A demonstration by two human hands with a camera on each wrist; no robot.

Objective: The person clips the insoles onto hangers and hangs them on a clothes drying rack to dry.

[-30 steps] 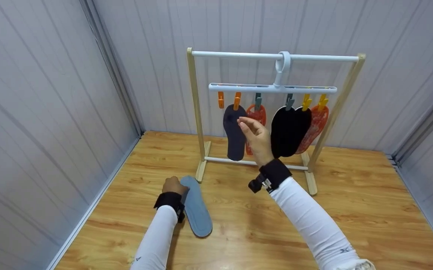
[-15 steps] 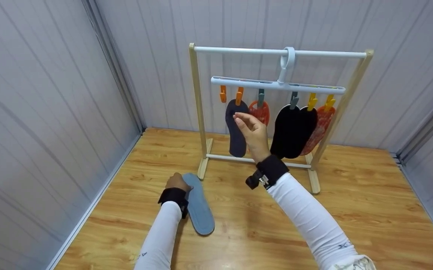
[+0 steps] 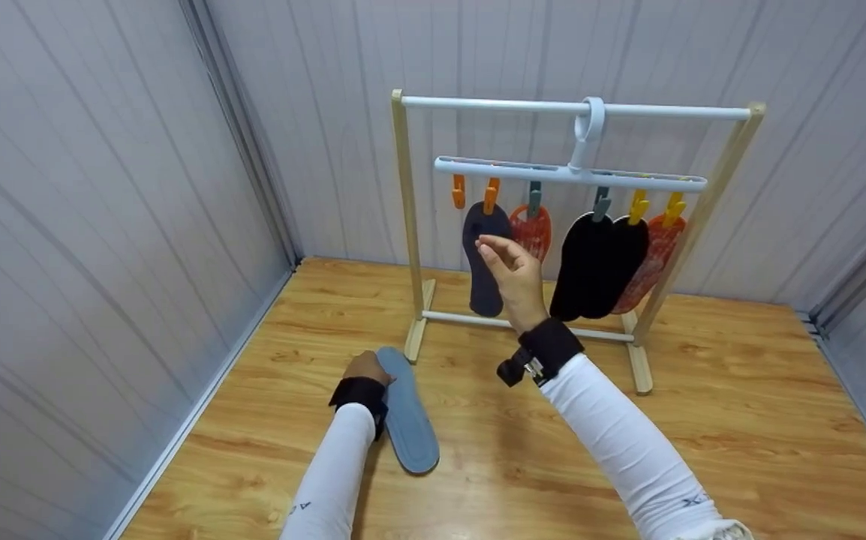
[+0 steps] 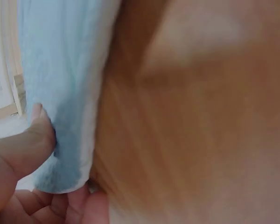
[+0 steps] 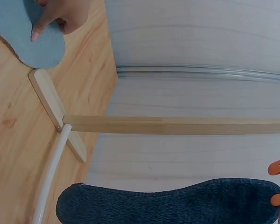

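My left hand (image 3: 367,367) grips the end of a light blue-grey insole (image 3: 410,420) low over the floor. In the left wrist view the thumb (image 4: 39,133) lies on the insole's face and the fingers curl beneath its edge. My right hand (image 3: 519,285) is raised in front of a hanging dark grey-blue insole (image 3: 483,281), thumb and fingers loosely curved, nothing visible between them. An orange clip (image 3: 491,196) holds that insole's top, above my fingertips in the head view. Another orange clip (image 3: 458,193) hangs beside it with no insole. Only a sliver of finger shows in the right wrist view.
A wooden rack (image 3: 409,210) with a white top bar bears a white clip hanger (image 3: 508,168). Black insoles (image 3: 590,266) and red patterned insoles (image 3: 532,231) hang from grey and yellow clips. Pale panel walls (image 3: 125,187) enclose the wood-look floor (image 3: 538,465).
The head view has shifted so the rack appears farther right. My right fingertips now sit slightly farther left against the dark insole. My left hand still grips the light insole.
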